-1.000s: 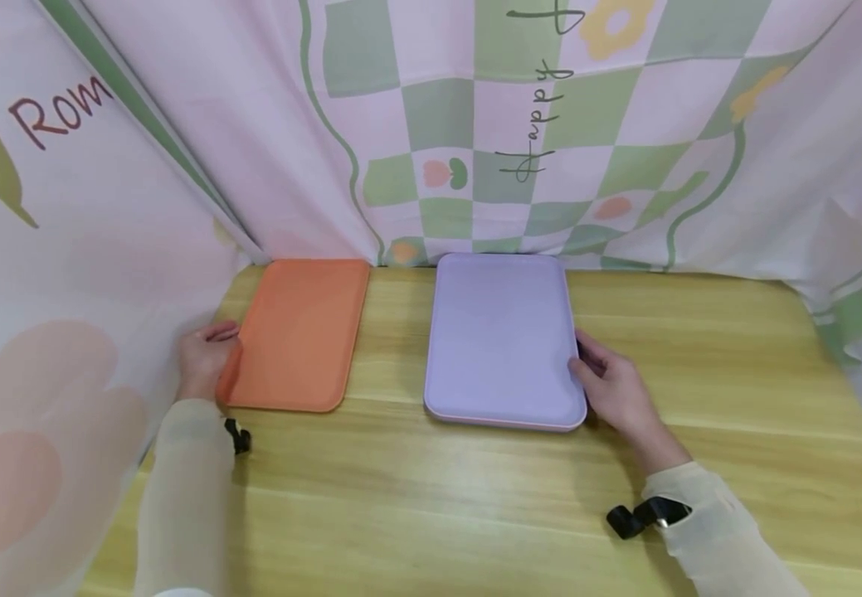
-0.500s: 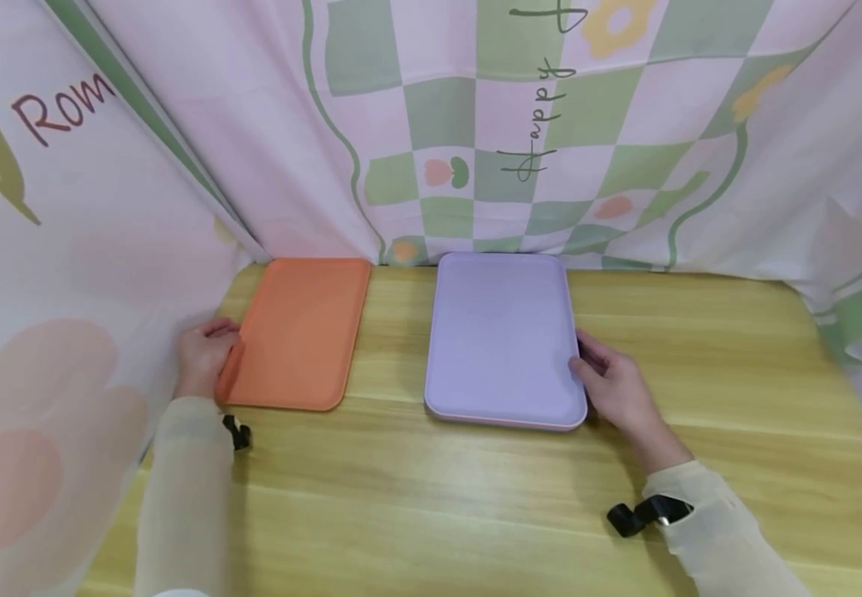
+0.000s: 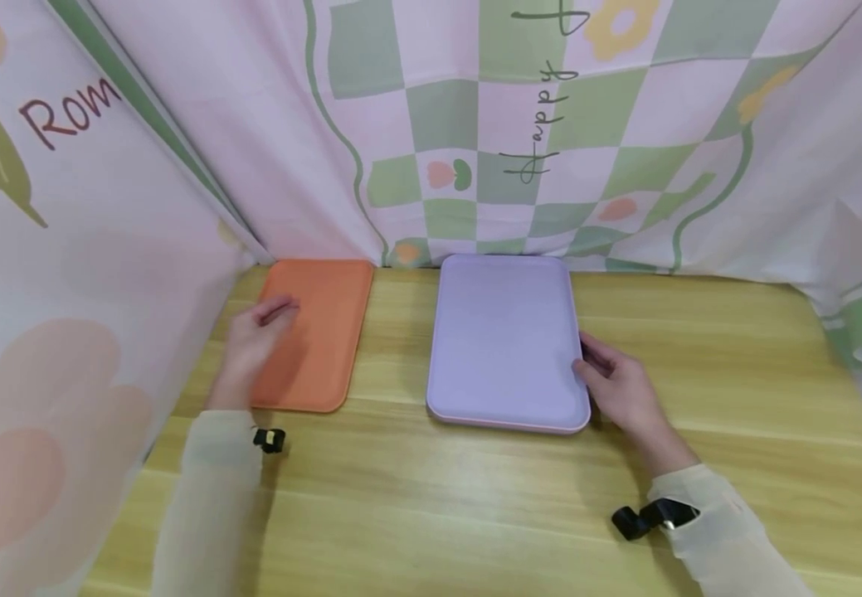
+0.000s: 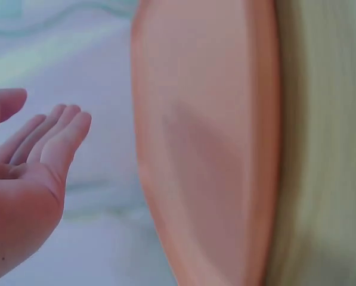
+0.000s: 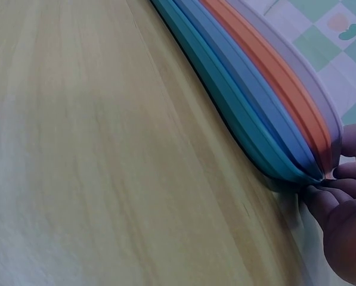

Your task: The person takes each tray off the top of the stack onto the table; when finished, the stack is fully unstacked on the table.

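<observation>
My left hand (image 3: 255, 340) hovers over the left part of an orange tray (image 3: 329, 332) that lies flat on the table. In the left wrist view its fingers (image 4: 61, 140) are extended and hold nothing, apart from the orange tray (image 4: 195, 77), on which a shadow falls. Right of that tray stands a stack of trays with a lavender tray (image 3: 505, 332) on top. My right hand (image 3: 620, 390) grips the stack's right edge, thumb at the lavender rim. Below the lavender tray, the right wrist view shows an orange tray (image 5: 279, 77), a blue tray (image 5: 255, 95) and a teal tray (image 5: 225, 113).
Both the stack and the single tray rest on a wood-grain table (image 3: 431, 506). A patterned curtain (image 3: 475, 124) hangs along the table's back edge. Another printed cloth (image 3: 80, 290) borders the left side. A strip of table separates the two tray places.
My left hand has let go of the orange tray's left edge and moved right, over the tray. The right hand stays at the stack's edge.
</observation>
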`<state>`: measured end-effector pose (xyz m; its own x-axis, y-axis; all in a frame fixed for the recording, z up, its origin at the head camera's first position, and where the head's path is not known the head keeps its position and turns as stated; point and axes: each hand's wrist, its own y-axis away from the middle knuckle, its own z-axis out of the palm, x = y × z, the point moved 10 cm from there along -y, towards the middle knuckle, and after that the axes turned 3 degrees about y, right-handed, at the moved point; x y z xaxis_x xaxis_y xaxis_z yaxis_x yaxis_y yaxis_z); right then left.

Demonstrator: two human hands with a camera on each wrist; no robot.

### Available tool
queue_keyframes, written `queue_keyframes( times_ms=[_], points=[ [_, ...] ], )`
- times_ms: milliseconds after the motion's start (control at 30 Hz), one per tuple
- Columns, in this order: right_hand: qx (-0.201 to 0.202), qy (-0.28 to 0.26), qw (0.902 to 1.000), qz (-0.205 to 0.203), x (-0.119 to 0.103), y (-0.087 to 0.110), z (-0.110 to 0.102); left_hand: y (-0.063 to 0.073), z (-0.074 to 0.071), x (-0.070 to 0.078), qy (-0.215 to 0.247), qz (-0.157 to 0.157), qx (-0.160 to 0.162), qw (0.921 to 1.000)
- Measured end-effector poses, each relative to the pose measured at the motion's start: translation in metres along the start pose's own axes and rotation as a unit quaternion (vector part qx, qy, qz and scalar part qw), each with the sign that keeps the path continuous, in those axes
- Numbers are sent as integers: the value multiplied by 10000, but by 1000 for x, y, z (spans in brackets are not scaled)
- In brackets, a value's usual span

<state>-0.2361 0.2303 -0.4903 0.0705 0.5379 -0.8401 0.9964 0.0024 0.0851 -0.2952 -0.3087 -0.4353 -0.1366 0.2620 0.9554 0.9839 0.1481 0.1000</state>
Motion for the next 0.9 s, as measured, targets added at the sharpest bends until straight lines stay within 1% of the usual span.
queue_keyframes(
  times_ms=[67, 133, 200, 300, 433, 533, 667, 767, 900],
  points=[
    [32, 10, 10000, -44, -1, 0, 0, 4, 18, 8, 163, 183, -295, 9993],
    [40, 3, 9999, -105, -3, 1, 0, 7, 34, 14, 436, 305, -528, 9972],
    [42, 23, 9999, -154, -5, 1, 0, 10, 47, 17, 647, 372, -697, 9948],
    [24, 49, 9998, -183, -6, 0, 1, 13, 65, 21, 946, 392, -883, 9908],
    [13, 64, 9999, -151, -4, 0, 0, 16, 85, 24, 1054, 419, -1015, 9883],
    [10, 37, 9999, -114, -3, 0, 0, 18, 99, 25, 1020, 430, -1169, 9870],
    [-9, -15, 10000, -80, -3, 1, -1, 22, 117, 22, 1026, 296, -1351, 9851],
    [-29, 28, 10000, -50, -3, 1, -1, 24, 127, 21, 1020, 174, -1393, 9848],
    [-44, 111, 9999, 34, -1, 1, -1, 26, 140, 19, 1001, 111, -1489, 9837]
  ],
)
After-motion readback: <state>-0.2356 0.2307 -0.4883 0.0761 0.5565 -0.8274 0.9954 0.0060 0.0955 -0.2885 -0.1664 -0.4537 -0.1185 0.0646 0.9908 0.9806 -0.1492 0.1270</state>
